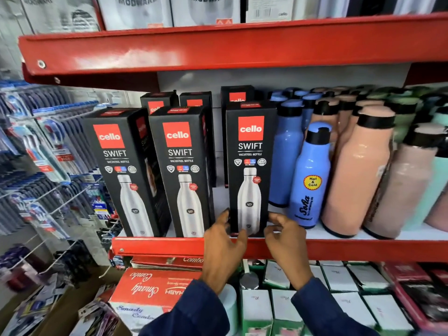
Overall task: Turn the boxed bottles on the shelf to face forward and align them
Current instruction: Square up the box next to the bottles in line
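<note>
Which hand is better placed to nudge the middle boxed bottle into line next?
Left, probably. The left hand sits at the right-hand box's left bottom corner, beside the middle box. The right hand is on the far side, next to the blue bottle.

I reach both arms forward, left hand [221, 241] and right hand [284, 235] close together, fingers [242, 235] loosely curled, palms facing inward.

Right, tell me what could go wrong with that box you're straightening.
1. The right-hand box is tall and narrow, held only at its base by the left hand and right hand; it could tip.
2. The blue bottle stands right beside it, so a sideways shove might knock it over.
</note>
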Motion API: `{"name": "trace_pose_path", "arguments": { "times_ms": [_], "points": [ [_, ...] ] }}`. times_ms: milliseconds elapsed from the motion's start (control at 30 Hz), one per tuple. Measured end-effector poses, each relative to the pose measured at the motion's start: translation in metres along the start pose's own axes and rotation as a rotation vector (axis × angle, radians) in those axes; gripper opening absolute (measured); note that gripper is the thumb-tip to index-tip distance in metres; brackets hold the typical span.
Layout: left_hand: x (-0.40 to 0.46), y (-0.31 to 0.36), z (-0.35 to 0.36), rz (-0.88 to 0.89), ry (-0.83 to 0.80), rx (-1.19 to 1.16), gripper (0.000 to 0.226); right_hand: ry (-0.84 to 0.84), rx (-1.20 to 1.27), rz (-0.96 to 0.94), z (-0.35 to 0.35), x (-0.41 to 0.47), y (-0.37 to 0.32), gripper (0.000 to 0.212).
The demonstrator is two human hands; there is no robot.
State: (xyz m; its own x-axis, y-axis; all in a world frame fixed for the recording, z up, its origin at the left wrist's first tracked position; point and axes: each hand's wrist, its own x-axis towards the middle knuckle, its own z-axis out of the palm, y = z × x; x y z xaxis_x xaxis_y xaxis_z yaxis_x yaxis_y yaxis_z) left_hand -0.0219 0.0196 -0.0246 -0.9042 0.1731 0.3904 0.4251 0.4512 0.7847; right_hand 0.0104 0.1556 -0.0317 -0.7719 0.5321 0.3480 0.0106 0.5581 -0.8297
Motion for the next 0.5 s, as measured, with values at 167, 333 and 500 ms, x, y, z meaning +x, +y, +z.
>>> {"name": "trace_pose_path", "arguments": {
  "times_ms": [167,333,500],
  "points": [
    [-0.005,0.007,-0.009,-0.023,0.052,0.022,0.031,-0.011,-0.005,-0.018,-0.002,-0.003,0.0,0.028],
    [-0.011,0.011,-0.014,-0.024,0.09,0.043,0.028,-0.004,-0.006,-0.018,-0.005,-0.006,0.0,0.027],
    [-0.014,0.011,-0.019,-0.002,0.104,0.037,0.028,-0.021,-0.007,-0.019,-0.009,-0.006,-0.002,0.025]
  ]
}}
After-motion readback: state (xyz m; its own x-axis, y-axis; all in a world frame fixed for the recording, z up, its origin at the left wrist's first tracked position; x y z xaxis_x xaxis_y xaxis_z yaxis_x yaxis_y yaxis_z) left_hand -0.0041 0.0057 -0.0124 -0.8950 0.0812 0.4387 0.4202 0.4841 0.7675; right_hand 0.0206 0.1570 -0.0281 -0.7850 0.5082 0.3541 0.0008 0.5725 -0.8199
